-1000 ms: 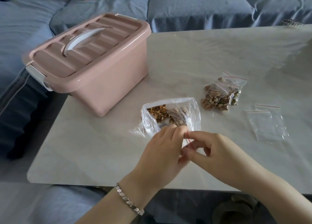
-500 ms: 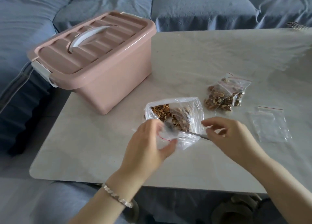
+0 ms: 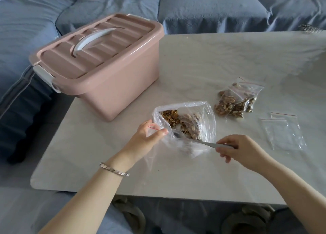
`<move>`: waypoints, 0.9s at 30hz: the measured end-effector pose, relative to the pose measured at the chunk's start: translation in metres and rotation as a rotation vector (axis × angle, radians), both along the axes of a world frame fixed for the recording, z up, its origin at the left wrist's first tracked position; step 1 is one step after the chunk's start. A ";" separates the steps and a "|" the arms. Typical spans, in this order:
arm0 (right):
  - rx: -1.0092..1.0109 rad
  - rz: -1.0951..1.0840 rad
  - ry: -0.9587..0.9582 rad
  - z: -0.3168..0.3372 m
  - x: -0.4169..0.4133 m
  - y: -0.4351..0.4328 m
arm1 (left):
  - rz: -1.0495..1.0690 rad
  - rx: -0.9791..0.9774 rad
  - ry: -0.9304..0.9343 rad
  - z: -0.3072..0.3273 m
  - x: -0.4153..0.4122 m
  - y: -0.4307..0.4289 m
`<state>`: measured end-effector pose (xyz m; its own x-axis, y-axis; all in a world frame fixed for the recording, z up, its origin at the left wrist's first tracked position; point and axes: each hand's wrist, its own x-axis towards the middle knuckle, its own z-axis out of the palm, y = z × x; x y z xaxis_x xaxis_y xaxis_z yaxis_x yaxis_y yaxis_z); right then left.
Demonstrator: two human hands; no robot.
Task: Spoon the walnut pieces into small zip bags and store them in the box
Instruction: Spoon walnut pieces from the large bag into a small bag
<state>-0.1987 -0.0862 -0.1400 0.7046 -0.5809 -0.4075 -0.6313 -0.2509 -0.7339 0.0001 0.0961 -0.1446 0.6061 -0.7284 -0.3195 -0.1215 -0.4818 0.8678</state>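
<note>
Over table (image 3: 105, 154): left hand (image 3: 148, 136) pinches zip bag (image 3: 153, 127); right hand (image 3: 236, 149) grips spoon (image 3: 206, 143)

Two hands work here: the left hand (image 3: 148, 136) and the right hand (image 3: 241, 149). One spoon (image 3: 208, 143) sits in the right hand's grip. One small zip bag (image 3: 153, 127) is pinched in the left hand. One large clear bag (image 3: 204, 114) of walnut pieces lies between and just beyond the hands. Beyond the right hand lies a pile of filled zip bags (image 3: 232, 103), at least two; the exact count is unclear. Two empty zip bags (image 3: 282, 131) overlap right of the right hand. One pink box (image 3: 105, 66) stands beyond the left hand. One bracelet (image 3: 114, 169) circles the left wrist.
</note>
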 end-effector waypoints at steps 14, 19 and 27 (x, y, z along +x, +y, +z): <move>-0.371 -0.332 -0.540 0.000 0.018 0.033 | -0.055 -0.096 0.066 -0.015 0.019 -0.003; -0.545 -0.266 -0.564 -0.016 0.027 0.047 | -0.014 -0.153 0.113 -0.011 0.014 -0.008; -0.319 -0.274 -0.436 -0.028 0.018 0.058 | 0.031 -0.312 0.267 -0.008 0.003 -0.019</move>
<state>-0.1807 -0.0281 -0.1678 0.5751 -0.8107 0.1096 -0.3616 -0.3721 -0.8549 0.0029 0.0770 -0.1531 0.5550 -0.7979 -0.2353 0.1384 -0.1904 0.9719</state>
